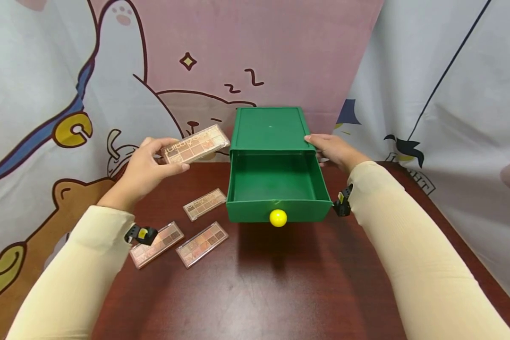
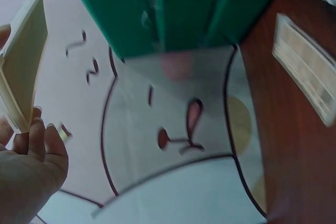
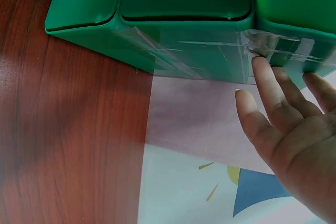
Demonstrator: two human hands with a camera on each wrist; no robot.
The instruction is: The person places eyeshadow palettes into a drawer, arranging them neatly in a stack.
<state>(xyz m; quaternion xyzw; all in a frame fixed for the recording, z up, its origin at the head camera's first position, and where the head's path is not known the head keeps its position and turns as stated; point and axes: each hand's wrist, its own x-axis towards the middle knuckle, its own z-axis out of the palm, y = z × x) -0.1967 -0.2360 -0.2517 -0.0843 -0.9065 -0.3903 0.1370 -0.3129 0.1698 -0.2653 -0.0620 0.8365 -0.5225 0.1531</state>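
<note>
I'm remotely seeing a palette (image 1: 197, 145) sitting btw thumb & fingers of L hand (image 1: 145, 165), L of green box (image 1: 268, 128); L hand's pinching it. 3 other palettes (image 1: 202, 244) are lying front-L of box, wrist cam (image 1: 143, 234) hiding part of 1. Drawer (image 1: 250, 211)'s jutting fwd; R hand (image 1: 335, 148), fingers extended, is touching box's R side.

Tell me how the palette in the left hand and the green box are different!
The palette is small and flat; the green box is big and chunky. The palette shows beige and brown squares; the box has a yellow knob. The left hand holds the palette up; the right hand touches the box. Both have straight edges.
</note>
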